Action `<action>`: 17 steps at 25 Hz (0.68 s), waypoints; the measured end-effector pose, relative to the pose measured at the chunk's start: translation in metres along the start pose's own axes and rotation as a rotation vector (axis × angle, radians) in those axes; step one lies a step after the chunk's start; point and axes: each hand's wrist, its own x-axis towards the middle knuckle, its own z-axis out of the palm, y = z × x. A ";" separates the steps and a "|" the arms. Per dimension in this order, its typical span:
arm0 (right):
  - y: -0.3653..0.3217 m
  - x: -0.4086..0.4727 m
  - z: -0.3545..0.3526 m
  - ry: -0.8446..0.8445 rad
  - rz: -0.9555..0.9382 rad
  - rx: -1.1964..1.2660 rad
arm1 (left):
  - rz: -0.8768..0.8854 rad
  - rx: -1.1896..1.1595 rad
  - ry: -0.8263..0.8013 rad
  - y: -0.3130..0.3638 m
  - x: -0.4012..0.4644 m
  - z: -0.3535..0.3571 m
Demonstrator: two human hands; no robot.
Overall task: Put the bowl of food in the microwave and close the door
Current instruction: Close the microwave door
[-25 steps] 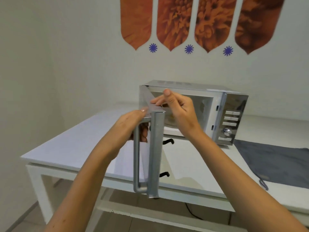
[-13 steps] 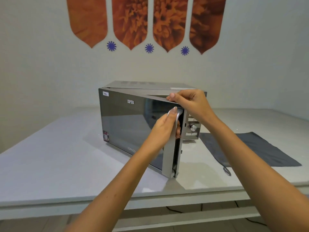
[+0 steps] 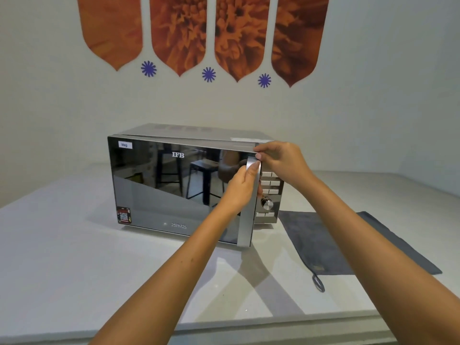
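One microwave (image 3: 184,188) sits on the table (image 3: 74,270). One gray cloth (image 3: 348,245) lies near the table's right edge. Two hands: left hand (image 3: 242,188), right hand (image 3: 283,161). The microwave has one knob (image 3: 266,203).

Microwave (image 3: 189,185) centre frame: door (image 3: 174,190) is dark mirror glass, silver handle (image 3: 250,207) and silver trim. White "Veg" label (image 3: 125,145) top left of door, red-black sticker (image 3: 123,215) with QR pattern bottom left. Silver knob (image 3: 267,204) and pale buttons (image 3: 270,183) on a dark control panel. Table (image 3: 74,257) is white. Cloth (image 3: 336,242) at right is dark grey. Wall (image 3: 49,95) off-white, with orange-brown flower-print panels (image 3: 179,28) across the top and small blue-violet starbursts (image 3: 208,74) below them.
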 end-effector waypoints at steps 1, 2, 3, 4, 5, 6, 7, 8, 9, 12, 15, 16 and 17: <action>0.008 0.008 -0.001 -0.024 -0.013 -0.037 | -0.005 0.009 0.019 0.000 0.006 0.004; 0.013 0.014 -0.001 -0.041 -0.034 -0.089 | -0.010 0.016 0.037 0.000 0.011 0.007; 0.019 0.021 0.001 -0.053 -0.050 -0.140 | -0.016 0.020 0.053 0.000 0.015 0.010; 0.025 0.027 0.002 -0.065 -0.057 -0.180 | -0.025 0.021 0.071 0.000 0.019 0.012; 0.030 0.033 0.002 -0.082 -0.055 -0.206 | -0.034 0.027 0.092 -0.001 0.024 0.015; 0.036 0.038 0.003 -0.110 -0.048 -0.228 | -0.039 0.033 0.109 -0.003 0.029 0.018; 0.041 0.043 0.004 -0.140 -0.046 -0.255 | -0.045 0.043 0.119 -0.004 0.033 0.020; 0.046 0.046 0.005 -0.173 -0.045 -0.285 | -0.049 0.050 0.126 -0.005 0.037 0.021; 0.049 0.049 0.007 -0.207 -0.052 -0.312 | -0.050 0.051 0.134 -0.007 0.041 0.023; 0.060 0.053 0.009 -0.293 -0.089 -0.349 | -0.065 0.063 0.177 -0.009 0.049 0.027; 0.063 0.055 0.013 -0.276 -0.137 -0.364 | -0.081 0.095 0.181 -0.008 0.054 0.028; 0.064 0.057 0.014 -0.264 -0.145 -0.373 | -0.083 0.097 0.180 -0.008 0.055 0.029; 0.065 0.058 0.014 -0.254 -0.145 -0.390 | -0.086 0.096 0.181 -0.008 0.057 0.029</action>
